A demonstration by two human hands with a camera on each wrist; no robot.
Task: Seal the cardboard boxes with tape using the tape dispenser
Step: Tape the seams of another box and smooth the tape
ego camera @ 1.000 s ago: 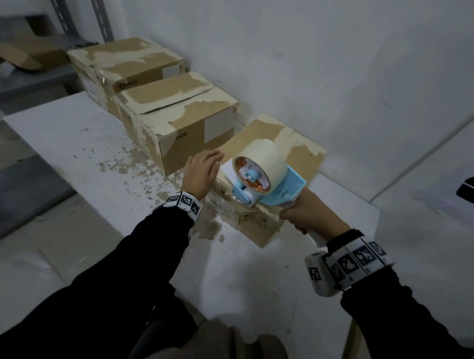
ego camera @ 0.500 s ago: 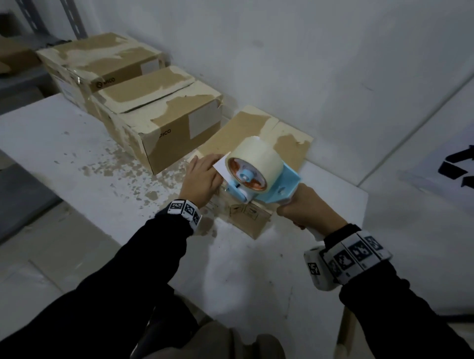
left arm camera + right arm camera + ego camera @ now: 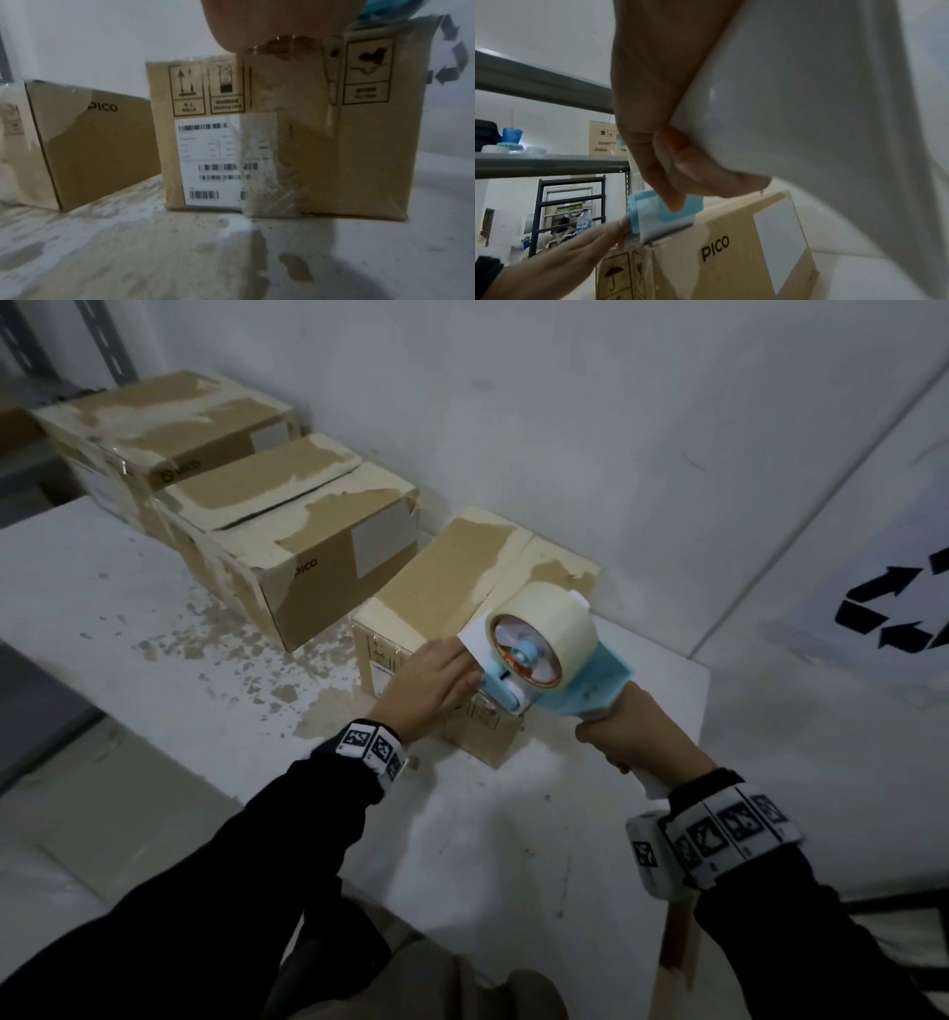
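The nearest cardboard box (image 3: 441,577) lies on the white table, its top flaps closed. A blue tape dispenser (image 3: 575,680) with a cream tape roll (image 3: 549,618) sits over the box's near top edge. My right hand (image 3: 629,731) grips its white handle (image 3: 808,101). My left hand (image 3: 436,680) lies on the same edge with its fingers stretched out, touching the loose tape end (image 3: 659,225) at the dispenser's front. The left wrist view shows the box's labelled front face (image 3: 295,142) and my palm (image 3: 270,24) above it.
Two more worn cardboard boxes (image 3: 308,531) (image 3: 169,433) stand in a row along the wall to the left. The table top (image 3: 488,865) has flaked paint at the left. A white sheet with a recycling mark (image 3: 873,608) stands at the right. Metal shelves (image 3: 539,162) stand behind.
My left hand has slid right along the box's near edge to the dispenser's front. The dispenser has come down from above the box to its near top edge.
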